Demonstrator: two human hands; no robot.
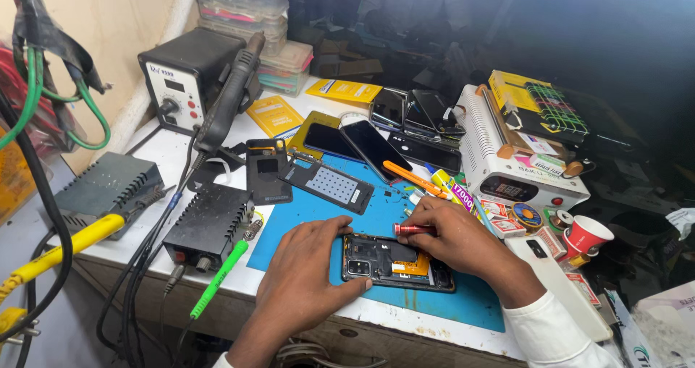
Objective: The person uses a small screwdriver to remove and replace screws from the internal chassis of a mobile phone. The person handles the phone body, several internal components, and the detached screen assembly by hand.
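Opened phone [397, 261] lying on the blue mat [311, 216] at the desk's [166, 154] front edge.
The left hand [308, 277] steadies its left end, fingers curled over the frame; the right hand [456, 238] covers its upper right corner, fingers gripping a red screwdriver [413, 229] whose tip is hidden.
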